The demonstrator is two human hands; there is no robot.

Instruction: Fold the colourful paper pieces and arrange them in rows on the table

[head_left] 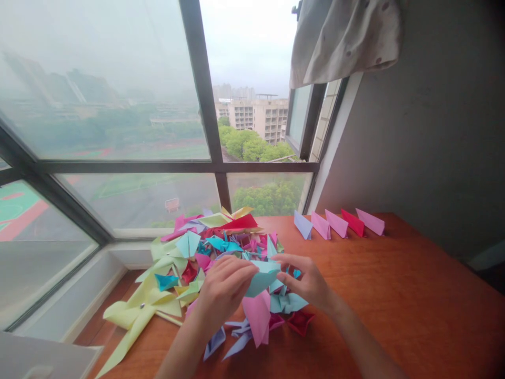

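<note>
Both hands hold one light blue folded paper piece (262, 279) above a heap of coloured origami. My left hand (228, 281) is closed on its left side, fingers over the top edge. On the right side, my right hand (305, 278) pinches it between thumb and fingers. What shape the piece is folded into I cannot make out. Below it lie a pink folded paper (257, 316), a dark red folded paper (300, 322) and a lavender folded paper (239, 337). A yellow paper pinwheel (142, 305) rests left of my left hand.
Along the back right of the wooden table (394, 300) stands a row of several folded paper planes (336, 223), lavender, pink and red. Window frames (221, 167) rise behind the heap. A curtain (343, 42) hangs at the upper right, beside a grey wall (426, 137).
</note>
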